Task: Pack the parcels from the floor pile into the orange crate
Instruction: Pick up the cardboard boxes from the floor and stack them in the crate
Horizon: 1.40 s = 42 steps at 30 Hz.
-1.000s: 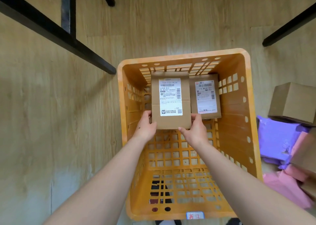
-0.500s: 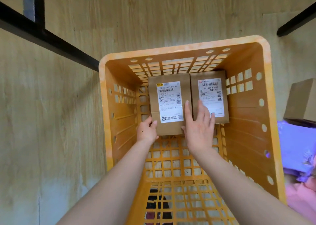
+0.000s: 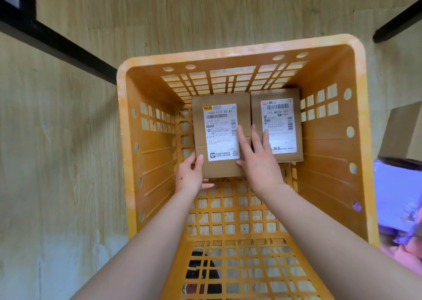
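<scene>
Lying flat on the grid bottom of the orange crate (image 3: 228, 55), near its far wall: the labelled box (image 3: 219, 137), label up, long axis running away from the person. Touching a second box (image 3: 277, 124) along its right side, that one sitting in the far right corner. Gripping the near left corner with the left hand (image 3: 190, 176), thumb on top, fingers (image 3: 206, 185) curled under the edge. Pressing down with the right hand (image 3: 258, 160), its fingers straight and released, across the seam between both boxes. Probably seating the box. Waiting outside on the floor (image 3: 57, 162), right of the crate: a brown carton (image 3: 404, 133), a purple bag (image 3: 397, 197), a pink bag (image 3: 406, 254), all lying nearer the right hand.
</scene>
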Tool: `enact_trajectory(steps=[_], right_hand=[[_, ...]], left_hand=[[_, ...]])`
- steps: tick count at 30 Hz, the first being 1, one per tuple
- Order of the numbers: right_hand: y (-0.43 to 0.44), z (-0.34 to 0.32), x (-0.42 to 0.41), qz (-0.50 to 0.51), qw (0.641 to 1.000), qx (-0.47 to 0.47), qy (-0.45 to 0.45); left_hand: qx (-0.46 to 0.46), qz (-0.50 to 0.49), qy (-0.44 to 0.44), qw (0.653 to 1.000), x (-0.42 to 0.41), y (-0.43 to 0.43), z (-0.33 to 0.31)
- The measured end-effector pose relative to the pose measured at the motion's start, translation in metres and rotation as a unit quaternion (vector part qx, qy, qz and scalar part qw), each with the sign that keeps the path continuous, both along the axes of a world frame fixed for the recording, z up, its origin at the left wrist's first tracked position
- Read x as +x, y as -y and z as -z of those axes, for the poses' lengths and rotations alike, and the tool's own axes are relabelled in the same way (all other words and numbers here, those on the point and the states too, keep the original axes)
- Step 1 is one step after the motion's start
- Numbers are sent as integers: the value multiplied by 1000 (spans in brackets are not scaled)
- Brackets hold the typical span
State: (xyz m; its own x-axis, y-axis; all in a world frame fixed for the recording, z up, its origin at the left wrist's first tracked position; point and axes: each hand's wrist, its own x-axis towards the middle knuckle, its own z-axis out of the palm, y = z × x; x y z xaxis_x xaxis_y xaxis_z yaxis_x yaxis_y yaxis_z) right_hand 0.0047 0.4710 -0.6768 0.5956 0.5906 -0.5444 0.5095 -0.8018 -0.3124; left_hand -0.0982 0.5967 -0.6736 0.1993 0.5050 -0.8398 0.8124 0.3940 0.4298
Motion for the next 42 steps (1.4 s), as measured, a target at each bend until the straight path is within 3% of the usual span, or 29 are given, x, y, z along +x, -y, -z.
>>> enact_trajectory(steps=[4, 13, 22, 30, 36, 42], right_hand=[[3, -2, 3, -6, 1000, 15, -6], [13, -31, 5, 2, 998, -28, -54], [40, -100, 4, 10, 994, 84, -64], [104, -167, 39, -19, 976, 215, 42], [195, -196, 66, -39, 974, 213, 63], [280, -195, 77, 29, 981, 175, 73]], left_hand=[[33, 1, 7, 999, -2, 5, 2], [151, 113, -134, 973, 21, 5, -27], [246, 150, -25, 957, 60, 58, -97], [289, 101, 105, 946, 97, 141, -157], [337, 118, 153, 922, 120, 218, -189], [347, 202, 196, 895, 136, 289, -201]])
